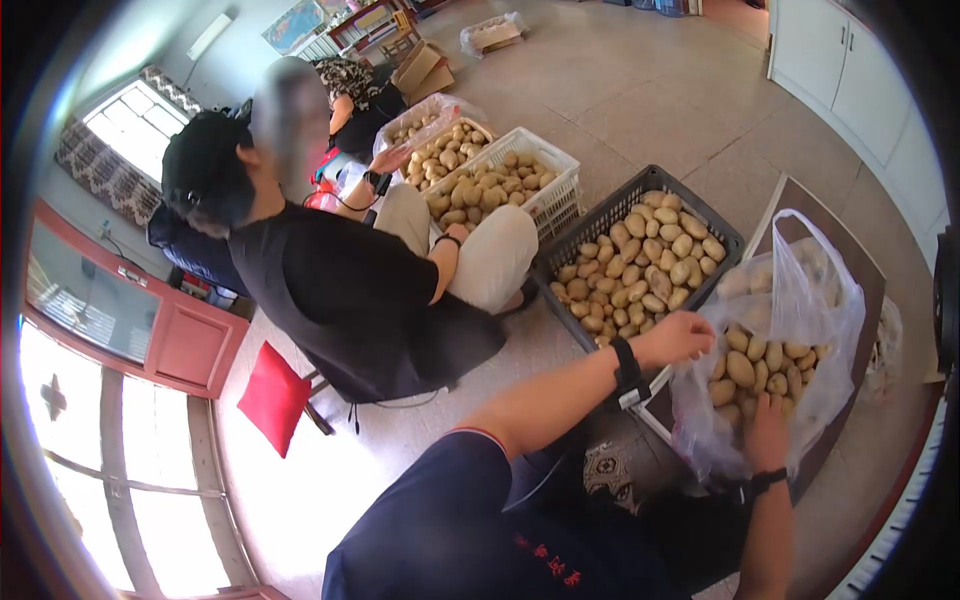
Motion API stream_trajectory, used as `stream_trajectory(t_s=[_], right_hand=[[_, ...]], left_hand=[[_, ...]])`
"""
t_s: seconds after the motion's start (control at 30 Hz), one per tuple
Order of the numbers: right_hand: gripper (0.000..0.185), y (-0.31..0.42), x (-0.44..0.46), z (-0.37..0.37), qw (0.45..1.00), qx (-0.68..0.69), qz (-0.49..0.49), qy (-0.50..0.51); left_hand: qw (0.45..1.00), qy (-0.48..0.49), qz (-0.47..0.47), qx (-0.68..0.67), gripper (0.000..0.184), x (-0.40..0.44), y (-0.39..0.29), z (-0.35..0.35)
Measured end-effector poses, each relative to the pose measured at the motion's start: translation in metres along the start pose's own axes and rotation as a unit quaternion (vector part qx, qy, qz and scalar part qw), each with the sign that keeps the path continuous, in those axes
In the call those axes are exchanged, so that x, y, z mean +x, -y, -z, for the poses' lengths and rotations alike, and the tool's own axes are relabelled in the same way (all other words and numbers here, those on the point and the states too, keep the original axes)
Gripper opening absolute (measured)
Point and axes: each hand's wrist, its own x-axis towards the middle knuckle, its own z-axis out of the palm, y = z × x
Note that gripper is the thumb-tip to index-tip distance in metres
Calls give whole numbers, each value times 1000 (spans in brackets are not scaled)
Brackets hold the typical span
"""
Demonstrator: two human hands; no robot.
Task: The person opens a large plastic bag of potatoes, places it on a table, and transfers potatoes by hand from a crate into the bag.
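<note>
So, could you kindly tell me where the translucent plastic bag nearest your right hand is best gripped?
I'd grip the bag by its raised handle loop, coming from above: the loop stands up past the potatoes, leaving an opening for fingers, while the bag's wall looks thin and limp.

- my right hand (768, 437) is in the plastic bag (842, 315), on the potatoes (760, 372) inside it
- my left hand (680, 340) is at the bag's left side, between it and a potato-filled crate (592, 215)
- left of that crate, a co-worker (340, 290) sits before more crates (563, 195) of potatoes
- a cushion (273, 395) lies behind the co-worker
- cabinets (860, 85) stand far right, beyond the bag
</note>
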Motion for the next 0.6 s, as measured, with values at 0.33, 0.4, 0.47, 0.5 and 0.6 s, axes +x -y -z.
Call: stream_trajectory(t_s=[0.33, 0.4, 0.47, 0.5, 0.6], right_hand=[[43, 20, -31, 11, 984, 67, -20, -162], [45, 20, -37, 11, 978, 102, -12, -181], [48, 19, -43, 10, 951, 217, 14, -218], [48, 19, -44, 8, 951, 214, 13, -222], [46, 31, -54, 21, 922, 310, -2, -231]], left_hand=[[989, -79, -20, -124, 27, -46, -8, 13], [972, -123, -9, -199, 28, -51, -4, 19], [970, -124, -14, -209, 26, -53, -3, 19], [968, -130, -9, -213, 26, -55, -4, 20], [962, -137, -10, -234, 26, -63, -6, 17]])
